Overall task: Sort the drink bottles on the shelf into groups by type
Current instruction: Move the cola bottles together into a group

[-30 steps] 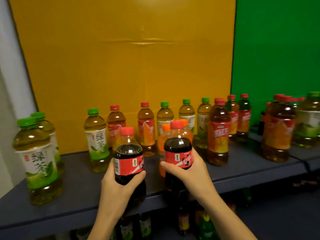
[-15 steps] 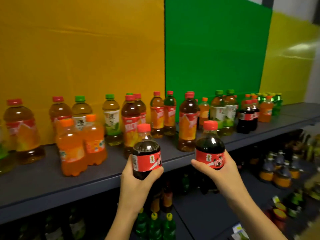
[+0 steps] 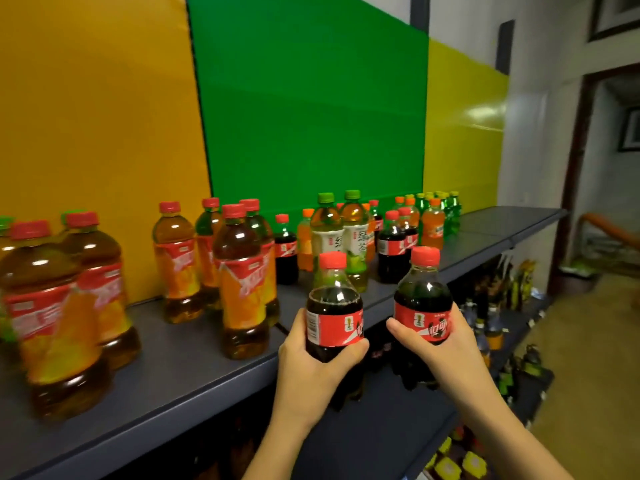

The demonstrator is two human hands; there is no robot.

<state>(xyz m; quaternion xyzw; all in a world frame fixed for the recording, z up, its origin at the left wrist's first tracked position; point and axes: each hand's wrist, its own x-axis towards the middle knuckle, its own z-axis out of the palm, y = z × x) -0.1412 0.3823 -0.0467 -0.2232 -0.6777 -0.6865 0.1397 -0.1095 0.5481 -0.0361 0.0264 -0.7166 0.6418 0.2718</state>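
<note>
- left hand (image 3: 311,368) gripped a cola bottle (image 3: 334,317), upright, at the shelf (image 3: 194,375) front edge
- right hand (image 3: 446,348) gripped a second cola bottle (image 3: 423,306) at its 3 o'clock

The left grip (image 3: 311,368) holds one cola bottle (image 3: 334,323) upright and the right grip (image 3: 446,344) a second cola bottle (image 3: 422,317). Both are dark, red-capped and red-labelled, held just off the shelf (image 3: 173,375) edge. Left of the grips stand amber red-capped tea bottles (image 3: 242,282). Beyond the grips are green-capped tea bottles (image 3: 327,230) and small colas (image 3: 391,251).
</note>
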